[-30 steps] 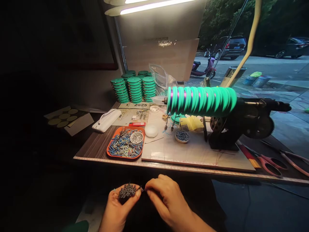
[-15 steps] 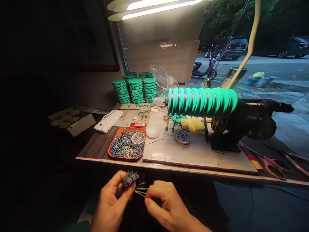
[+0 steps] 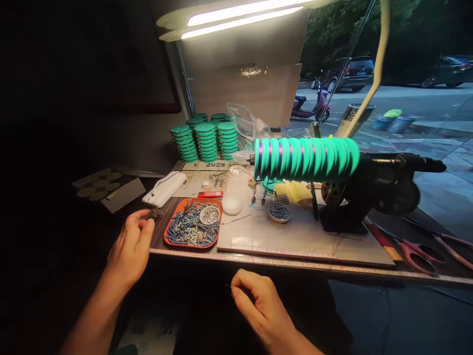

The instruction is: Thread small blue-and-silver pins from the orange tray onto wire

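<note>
At the left edge of the table, my left hand (image 3: 133,246) has its thumb and fingers round a dark, tangled bunch (image 3: 156,213), just left of the orange tray (image 3: 173,242). That tray holds blue and grey small parts and a round dish of silvery bits (image 3: 210,215). Below the table's front edge, my right hand (image 3: 256,303) is closed in a pinch. A thin dark tip shows at its fingertips, too small to make out.
A winding machine (image 3: 380,192) carries green spools (image 3: 306,159) at the right. Stacks of green spools (image 3: 205,143) stand behind. A dish of dark beads (image 3: 280,212), a white lid (image 3: 232,203) and scissors (image 3: 417,254) lie on the table. A white case (image 3: 164,190) is behind my left hand.
My left hand has moved left and up to the table's edge with the dark bunch, away from my right hand. The pale strands between the hands no longer show. My right hand has shifted slightly right.
</note>
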A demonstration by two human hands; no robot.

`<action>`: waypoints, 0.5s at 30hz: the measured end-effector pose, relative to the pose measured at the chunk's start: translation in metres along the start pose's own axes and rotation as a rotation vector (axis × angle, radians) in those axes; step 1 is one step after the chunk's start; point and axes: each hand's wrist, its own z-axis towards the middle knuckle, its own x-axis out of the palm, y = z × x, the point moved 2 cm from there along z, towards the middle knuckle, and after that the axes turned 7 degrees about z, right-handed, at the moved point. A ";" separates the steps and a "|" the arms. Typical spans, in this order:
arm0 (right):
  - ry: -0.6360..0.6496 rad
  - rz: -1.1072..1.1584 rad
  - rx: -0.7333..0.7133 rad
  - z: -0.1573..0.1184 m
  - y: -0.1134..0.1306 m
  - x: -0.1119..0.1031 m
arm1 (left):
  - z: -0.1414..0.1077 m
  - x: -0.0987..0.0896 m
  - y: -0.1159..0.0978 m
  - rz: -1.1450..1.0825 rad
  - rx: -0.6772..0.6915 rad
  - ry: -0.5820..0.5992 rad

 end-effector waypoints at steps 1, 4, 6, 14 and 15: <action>-0.010 0.010 -0.015 -0.001 0.000 0.000 | -0.013 0.004 -0.002 -0.035 0.027 0.058; -0.026 0.043 -0.066 -0.003 -0.001 -0.001 | -0.059 0.024 -0.011 -0.208 0.110 0.339; -0.031 0.066 -0.075 -0.004 -0.001 -0.001 | -0.085 0.038 -0.015 -0.307 0.079 0.515; -0.046 0.137 -0.032 -0.003 -0.002 -0.001 | -0.117 0.068 -0.017 -0.585 0.008 0.687; -0.049 0.146 -0.027 -0.003 -0.003 -0.001 | -0.117 0.070 -0.017 -0.612 0.006 0.711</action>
